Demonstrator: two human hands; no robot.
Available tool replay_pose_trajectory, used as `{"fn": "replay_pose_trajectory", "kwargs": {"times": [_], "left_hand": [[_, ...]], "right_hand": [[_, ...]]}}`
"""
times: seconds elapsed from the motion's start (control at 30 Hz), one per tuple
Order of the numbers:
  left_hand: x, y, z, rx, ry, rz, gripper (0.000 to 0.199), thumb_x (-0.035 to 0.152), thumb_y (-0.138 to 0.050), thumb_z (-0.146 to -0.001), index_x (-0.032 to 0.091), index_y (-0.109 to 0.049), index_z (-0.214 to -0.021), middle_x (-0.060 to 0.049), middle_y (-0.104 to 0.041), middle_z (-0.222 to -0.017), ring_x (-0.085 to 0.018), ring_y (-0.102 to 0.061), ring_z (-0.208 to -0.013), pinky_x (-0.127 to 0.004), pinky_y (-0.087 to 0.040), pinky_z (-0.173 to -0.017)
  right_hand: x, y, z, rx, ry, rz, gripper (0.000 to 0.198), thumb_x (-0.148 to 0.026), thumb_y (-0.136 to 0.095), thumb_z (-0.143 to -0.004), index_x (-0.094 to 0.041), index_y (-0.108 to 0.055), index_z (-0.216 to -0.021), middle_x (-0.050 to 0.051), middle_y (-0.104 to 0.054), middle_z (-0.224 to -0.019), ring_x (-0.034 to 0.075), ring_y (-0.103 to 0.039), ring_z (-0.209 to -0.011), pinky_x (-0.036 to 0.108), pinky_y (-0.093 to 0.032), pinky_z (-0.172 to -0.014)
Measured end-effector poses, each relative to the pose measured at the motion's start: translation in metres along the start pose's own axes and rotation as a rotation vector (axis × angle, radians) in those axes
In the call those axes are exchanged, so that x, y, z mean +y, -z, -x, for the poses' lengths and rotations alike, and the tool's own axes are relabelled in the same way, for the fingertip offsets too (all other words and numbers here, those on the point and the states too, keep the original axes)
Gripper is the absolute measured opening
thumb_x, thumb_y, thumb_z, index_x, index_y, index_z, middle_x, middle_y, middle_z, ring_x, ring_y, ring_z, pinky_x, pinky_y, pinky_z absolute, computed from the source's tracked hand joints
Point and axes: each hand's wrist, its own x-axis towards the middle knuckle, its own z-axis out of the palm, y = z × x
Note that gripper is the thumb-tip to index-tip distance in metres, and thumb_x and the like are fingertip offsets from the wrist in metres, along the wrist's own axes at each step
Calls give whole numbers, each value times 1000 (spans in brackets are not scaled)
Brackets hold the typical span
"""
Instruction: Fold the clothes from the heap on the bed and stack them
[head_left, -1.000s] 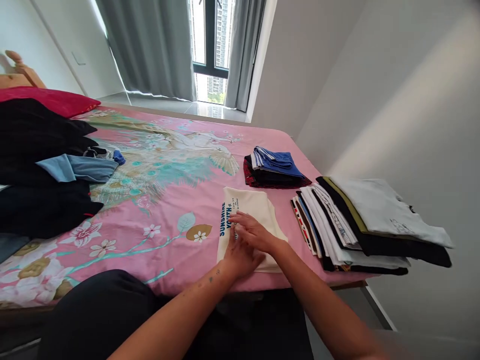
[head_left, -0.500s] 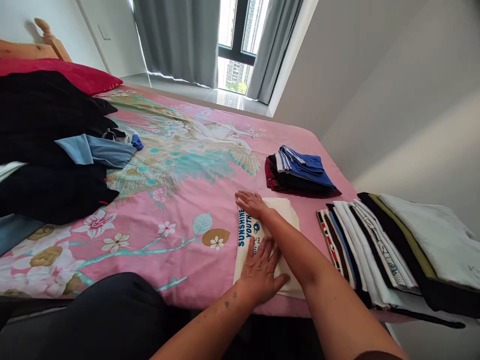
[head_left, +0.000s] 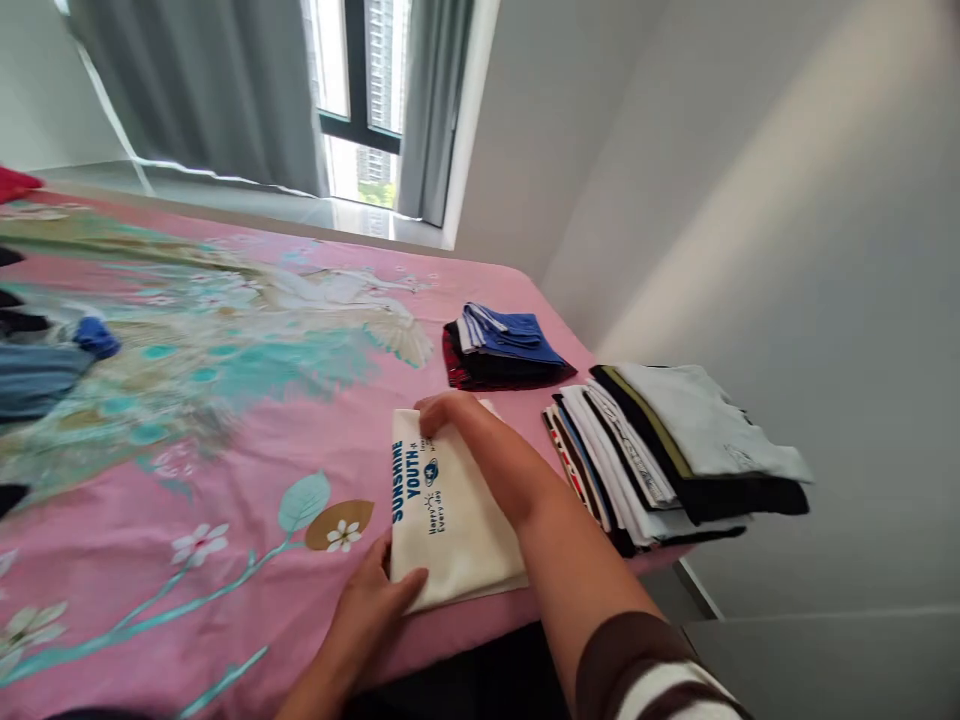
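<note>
A folded cream T-shirt [head_left: 469, 545] with blue lettering reading "SUNSHINE YOUTH" lies at the near edge of the bed. My left hand [head_left: 379, 588] grips its near left corner, thumb on top and fingers tucked at the left edge, partly hidden underneath. At the far left corner my right hand [head_left: 448, 410] bends over the cloth with its fingers curled at the edge. My right forearm crosses above the shirt and covers part of its right side.
To the right is a row of folded clothes [head_left: 637, 450]. A smaller pile topped with blue striped clothing [head_left: 514, 340] sits farther back. Loose clothes [head_left: 41, 375] lie at the left on the pink flowered bedsheet [head_left: 300, 440]. A wall rises on the right.
The view has swung right. Both hands lay flat on the shirt before; now my left hand has moved to the near left corner and my right hand curls at the far corner.
</note>
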Motion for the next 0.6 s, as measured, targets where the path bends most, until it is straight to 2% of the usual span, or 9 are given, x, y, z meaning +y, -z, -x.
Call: {"fn": "replay_pose_trajectory", "kwargs": {"times": [0.1, 0.2, 0.27, 0.33, 0.4, 0.47, 0.53, 0.6], "left_hand": [[7, -2, -5, -148, 91, 106, 45, 24, -56, -64, 17, -65, -107, -6, -71, -101, -28, -66, -94, -37, -53, -82], [11, -2, -1, -144, 117, 185, 43, 22, -51, -63, 17, -65, -104, -4, -72, -95, -25, -66, -88, -33, -53, -75], [21, 10, -5, -113, 80, 189, 43, 20, -48, -63, 16, -65, -102, -3, -71, -91, -22, -65, -84, -29, -51, -70], [44, 37, -14, -25, -4, 58, 37, 20, -48, -64, 17, -65, -96, -1, -70, -84, -20, -64, -80, -26, -49, -67], [77, 75, -24, 125, -109, -167, 28, 23, -49, -66, 19, -65, -89, 2, -66, -75, -18, -61, -74, -24, -45, -64], [111, 113, -31, 275, -192, -359, 27, 23, -50, -68, 21, -65, -90, 5, -64, -70, -16, -60, -70, -22, -42, -64], [132, 141, -33, 392, -317, -511, 30, 19, -50, -69, 23, -66, -94, 4, -67, -77, -18, -62, -77, -25, -43, -71], [129, 153, -30, 460, -442, -597, 35, 16, -49, -71, 23, -68, -99, 1, -71, -94, -21, -62, -93, -31, -43, -86]], "right_hand": [[0, 7, 11, 24, -16, -45, 34, -11, -71, -52, -9, -70, -87, 8, -70, -87, 24, -65, -74, 34, -51, -73], [7, 16, 34, 100, 40, -91, 31, -12, -71, -52, -9, -71, -83, 8, -70, -82, 24, -65, -72, 33, -52, -68], [18, 30, 55, 185, 99, -135, 30, -14, -71, -56, -8, -71, -85, 7, -70, -82, 22, -65, -73, 30, -51, -68], [33, 50, 81, 306, 167, -196, 31, -17, -69, -63, -7, -70, -92, 6, -70, -88, 19, -65, -78, 27, -51, -71], [46, 71, 110, 467, 235, -258, 35, -21, -62, -73, -5, -66, -104, 6, -68, -100, 16, -63, -88, 23, -48, -79], [56, 84, 138, 624, 298, -310, 43, -25, -55, -79, -4, -59, -116, 8, -63, -113, 15, -60, -99, 23, -45, -86], [61, 79, 159, 792, 376, -370, 47, -31, -55, -79, -4, -58, -118, 9, -63, -112, 17, -59, -101, 26, -45, -86], [63, 52, 169, 960, 483, -430, 47, -38, -61, -75, -5, -64, -109, 9, -67, -103, 21, -61, -96, 31, -46, -84]]}}
